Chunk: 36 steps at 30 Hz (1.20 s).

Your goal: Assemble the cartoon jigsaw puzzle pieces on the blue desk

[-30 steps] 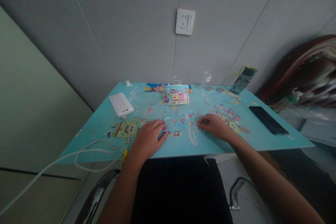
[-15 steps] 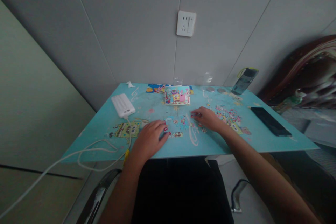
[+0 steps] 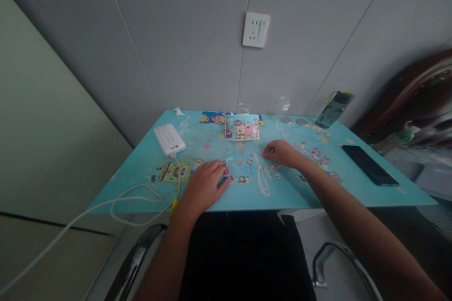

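Observation:
Both hands rest on a light-blue cartoon-printed table [image 3: 318, 193]. My left hand [image 3: 204, 185] lies flat, fingers stretched, its tips touching a small joined patch of puzzle pieces [image 3: 240, 171]. My right hand [image 3: 282, 153] is further back, its fingertips pinched together over a small piece I cannot make out. A heap of loose puzzle pieces [image 3: 314, 154] lies just right of my right hand. A cartoon reference picture [image 3: 242, 127] stands behind the patch.
A white power bank [image 3: 169, 139] with a cable [image 3: 137, 195] trailing off the left edge sits at the back left. A black phone [image 3: 370, 171] lies on the right; a dark bottle [image 3: 334, 108] leans against the wall. Chair arms [image 3: 335, 258] show below.
My right hand has moved away from me and slightly left, from the near middle to the spot before the picture. My left hand has stayed put.

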### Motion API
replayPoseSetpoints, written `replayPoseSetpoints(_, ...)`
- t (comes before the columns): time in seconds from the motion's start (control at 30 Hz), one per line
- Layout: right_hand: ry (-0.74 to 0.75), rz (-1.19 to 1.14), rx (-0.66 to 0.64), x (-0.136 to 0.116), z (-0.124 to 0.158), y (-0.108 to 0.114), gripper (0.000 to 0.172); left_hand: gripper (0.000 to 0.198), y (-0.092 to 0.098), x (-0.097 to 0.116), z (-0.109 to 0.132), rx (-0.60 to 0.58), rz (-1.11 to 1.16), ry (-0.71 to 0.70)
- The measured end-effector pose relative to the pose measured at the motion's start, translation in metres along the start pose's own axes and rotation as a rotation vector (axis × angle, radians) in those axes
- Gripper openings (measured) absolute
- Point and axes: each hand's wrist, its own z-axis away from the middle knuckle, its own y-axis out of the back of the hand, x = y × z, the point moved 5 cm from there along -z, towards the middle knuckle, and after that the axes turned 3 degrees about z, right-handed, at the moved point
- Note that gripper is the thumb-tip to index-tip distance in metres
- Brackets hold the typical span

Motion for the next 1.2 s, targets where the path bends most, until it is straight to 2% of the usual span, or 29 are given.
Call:
replayPoseSetpoints(0.13,0.004,-0.134,0.044,-0.011,0.013,0.006,0.016,0.025,0.001,0.001,0.000,0.008,0.008,-0.004)
replayPoseSetpoints(0.23,0.050,-0.307,0.057,-0.032,0.033,0.006,0.020,0.024,0.002,0.002,0.000,0.013,0.013,-0.012)
replayPoseSetpoints(0.37,0.116,-0.437,0.005,-0.066,0.061,-0.005,0.027,0.025,0.002,0.003,0.000,0.011,0.008,-0.002)
replayPoseSetpoints(0.47,0.072,-0.449,-0.017,-0.079,0.074,-0.016,0.026,0.026,0.003,0.003,0.000,0.005,0.004,0.003)
replayPoseSetpoints(0.57,0.040,-0.442,-0.018,-0.084,0.081,-0.023,0.024,0.026,0.003,0.003,0.000,-0.001,0.002,0.000)
replayPoseSetpoints(0.73,0.068,-0.422,-0.052,-0.082,0.088,-0.024,0.028,0.025,0.003,0.003,0.000,0.013,0.007,0.004)
replayPoseSetpoints(0.83,0.056,-0.367,-0.015,-0.077,0.090,-0.023,0.030,0.025,0.003,0.003,0.000,0.010,0.010,0.003)
replayPoseSetpoints(1.2,0.032,-0.263,0.049,-0.080,0.088,-0.023,0.019,0.026,0.003,0.003,-0.001,-0.009,-0.003,0.013)
